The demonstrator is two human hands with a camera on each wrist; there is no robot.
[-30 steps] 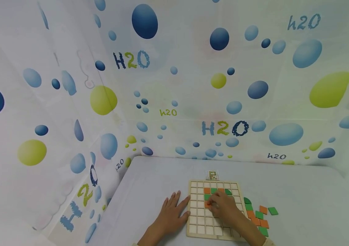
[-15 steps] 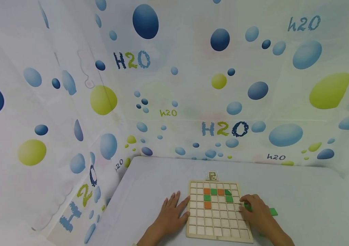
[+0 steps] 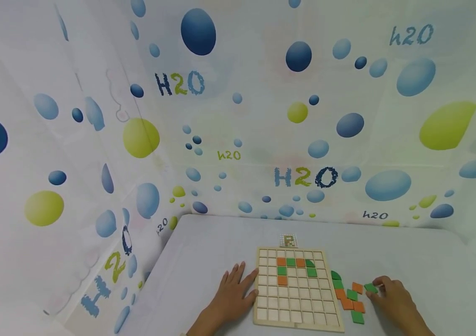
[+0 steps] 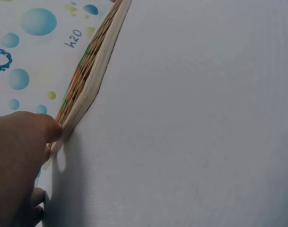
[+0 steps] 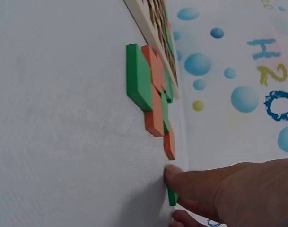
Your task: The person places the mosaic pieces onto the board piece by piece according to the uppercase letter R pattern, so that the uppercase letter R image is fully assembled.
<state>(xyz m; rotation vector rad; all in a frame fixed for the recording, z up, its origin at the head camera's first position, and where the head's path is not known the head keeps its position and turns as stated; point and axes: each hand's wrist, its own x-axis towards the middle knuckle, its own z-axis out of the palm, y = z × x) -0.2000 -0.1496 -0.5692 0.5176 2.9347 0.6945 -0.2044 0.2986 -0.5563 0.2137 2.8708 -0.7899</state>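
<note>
A wooden grid board [image 3: 296,298] lies on the table, with several orange and green tiles set in its upper cells. My left hand [image 3: 231,294] rests spread at its left side, thumb and index fingertip touching the frame; the left wrist view shows the thumb [image 4: 51,127] against the board's edge. Right of the loose pieces, my right hand [image 3: 395,298] pinches a green tile [image 3: 370,288] between thumb and fingers. In the right wrist view that green tile [image 5: 172,196] shows partly behind the thumb, close to the table.
Loose orange and green tiles [image 3: 348,304] lie along the board's right edge, among them a rounded green piece [image 3: 336,275]. A small pattern card [image 3: 288,240] lies just beyond the board. Behind the table hangs a white curtain [image 3: 263,130] printed with bubbles.
My right hand has gone from over the board to the right, past the loose tiles, and now pinches the outermost green tile. The left hand keeps its place.
</note>
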